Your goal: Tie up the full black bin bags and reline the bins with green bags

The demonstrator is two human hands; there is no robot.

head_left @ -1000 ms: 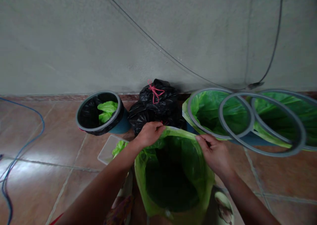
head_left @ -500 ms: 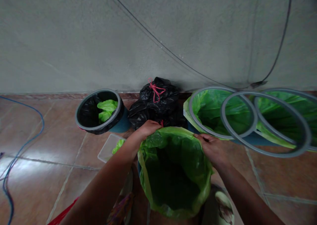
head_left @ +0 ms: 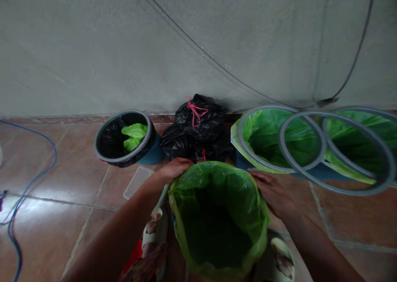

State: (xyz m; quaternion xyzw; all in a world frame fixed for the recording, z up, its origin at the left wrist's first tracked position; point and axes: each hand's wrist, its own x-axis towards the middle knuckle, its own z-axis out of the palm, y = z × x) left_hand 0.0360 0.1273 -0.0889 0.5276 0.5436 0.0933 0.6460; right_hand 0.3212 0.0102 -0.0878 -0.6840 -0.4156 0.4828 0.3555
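A bin lined with a green plastic bag stands right in front of me, its mouth spread wide. My left hand rests against the far left edge of the bag, fingers curled over the rim. My right hand lies on the right edge of the bag, fingers pressed down on the plastic. Both hands grip the bag's folded-over edge on the outside of the bin.
A tied black rubbish bag sits by the wall. On its left stands a black-lined bin with green plastic inside. Two green-lined bins and a loose grey ring are at the right. A clear tray and a blue cable lie on the tiled floor.
Both hands have slid down and outward along the bag's rim, pulling the green bag lower over the bin. The bag's mouth is now rounder and wider.
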